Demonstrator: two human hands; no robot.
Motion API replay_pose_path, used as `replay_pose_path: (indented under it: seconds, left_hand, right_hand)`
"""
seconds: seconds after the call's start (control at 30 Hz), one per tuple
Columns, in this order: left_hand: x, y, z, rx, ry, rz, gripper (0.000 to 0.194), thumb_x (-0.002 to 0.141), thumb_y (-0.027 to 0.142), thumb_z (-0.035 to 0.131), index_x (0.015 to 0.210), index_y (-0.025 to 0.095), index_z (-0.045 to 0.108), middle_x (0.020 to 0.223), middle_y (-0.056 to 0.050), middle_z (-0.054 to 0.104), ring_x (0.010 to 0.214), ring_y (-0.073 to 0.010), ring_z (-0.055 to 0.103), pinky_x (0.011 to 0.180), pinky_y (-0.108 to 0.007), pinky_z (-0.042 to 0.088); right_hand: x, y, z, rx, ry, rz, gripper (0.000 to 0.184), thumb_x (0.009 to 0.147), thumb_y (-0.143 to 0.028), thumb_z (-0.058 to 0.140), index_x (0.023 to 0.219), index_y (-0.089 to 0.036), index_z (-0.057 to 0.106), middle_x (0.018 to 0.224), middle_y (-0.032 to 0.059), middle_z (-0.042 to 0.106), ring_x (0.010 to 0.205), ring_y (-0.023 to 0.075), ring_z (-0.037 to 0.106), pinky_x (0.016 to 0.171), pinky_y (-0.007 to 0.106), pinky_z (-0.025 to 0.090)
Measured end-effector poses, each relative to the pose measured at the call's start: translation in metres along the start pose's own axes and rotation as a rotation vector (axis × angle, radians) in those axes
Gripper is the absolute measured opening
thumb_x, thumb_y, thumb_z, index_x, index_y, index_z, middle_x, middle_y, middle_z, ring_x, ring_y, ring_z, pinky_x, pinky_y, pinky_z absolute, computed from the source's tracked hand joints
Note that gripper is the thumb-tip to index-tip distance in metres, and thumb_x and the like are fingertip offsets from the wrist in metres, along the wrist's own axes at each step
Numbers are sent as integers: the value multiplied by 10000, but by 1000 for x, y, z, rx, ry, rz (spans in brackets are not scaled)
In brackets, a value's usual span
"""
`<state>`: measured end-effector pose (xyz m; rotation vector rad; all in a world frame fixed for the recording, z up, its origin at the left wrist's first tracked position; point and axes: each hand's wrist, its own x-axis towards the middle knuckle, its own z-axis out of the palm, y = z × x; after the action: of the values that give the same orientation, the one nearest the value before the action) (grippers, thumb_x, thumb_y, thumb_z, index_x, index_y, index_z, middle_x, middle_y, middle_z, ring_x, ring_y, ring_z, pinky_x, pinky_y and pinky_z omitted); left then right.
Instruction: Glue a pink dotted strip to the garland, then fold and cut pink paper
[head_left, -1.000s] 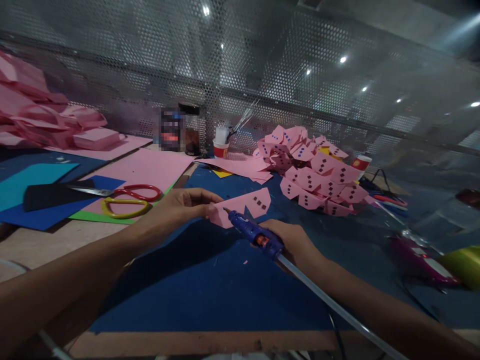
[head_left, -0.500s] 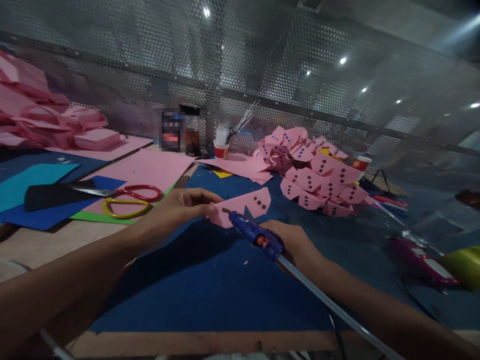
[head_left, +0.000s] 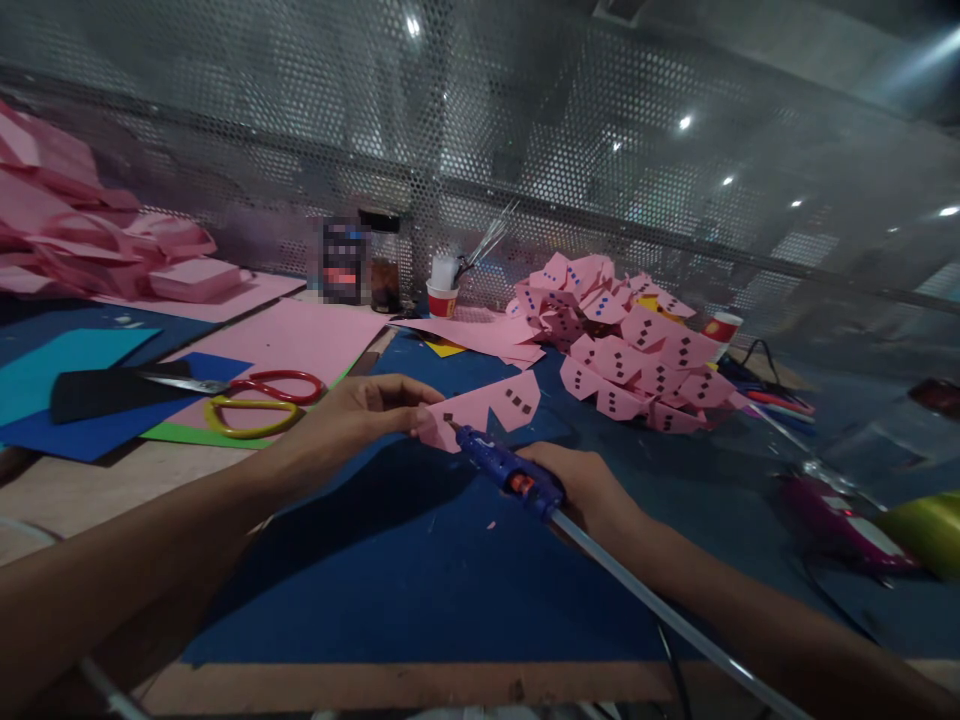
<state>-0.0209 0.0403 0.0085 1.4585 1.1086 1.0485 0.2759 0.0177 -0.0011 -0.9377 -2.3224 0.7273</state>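
Observation:
Between thumb and fingers, my left hand (head_left: pixel 379 408) pinches the left end of a pink paper cutout (head_left: pixel 480 408). The cutout has a notch in its lower edge and small dark squares at its right end, with another dark square near the left. Wrapped round a blue hot glue gun (head_left: pixel 504 465) is my right hand (head_left: pixel 589 480). The gun's nozzle points up and left at the left part of the cutout; whether it touches the paper I cannot tell. A long clear glue stick (head_left: pixel 637 580) runs out of the gun's back, below my right forearm.
Scissors (head_left: pixel 262 402) with red and yellow handles lie on coloured sheets at left. Pink dotted cutouts (head_left: pixel 637 350) are heaped at back right, and pink paper (head_left: pixel 97 230) at far left. A cup (head_left: pixel 442 298) holds thin sticks. A second, magenta tool (head_left: pixel 847 530) lies at right.
The nozzle has shifted slightly on the cutout's left part, and a dark square near the left end now shows clear of it. Both hands keep their grip.

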Motion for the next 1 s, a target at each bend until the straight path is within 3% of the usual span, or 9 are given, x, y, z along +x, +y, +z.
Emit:
replay_pose_path:
  seconds: [0.2,0.43,1.0]
  left_hand:
    - [2,-2,-1,-16,-6,-3,232,789,379,827,992,268,798,943,-28,793,838,-174,710,815,-268,549]
    - [2,-3,-2,-6,-17,-9,255,793,398,820,1010,267,795,950,-41,797,861,-198,722,840,-300,558]
    - [2,-5,-4,-39,-77,2,228,849,340,796,1049,232,777,953,-34,788,851,-155,690,829,-263,522]
  right_hand:
    - [-1,0,1,1,3,41,316,819,-203,696,1129,-259,715,986,4,747,819,173,691,751,256,487]
    - [-1,-3,-1,-4,-19,-27,283,840,-217,689,1122,-242,697,1056,19,751,899,189,703,771,257,477]
    - [-1,0,0,-46,31,-10,310,813,-186,690,1117,-246,704,976,8,746,796,169,687,723,249,479]
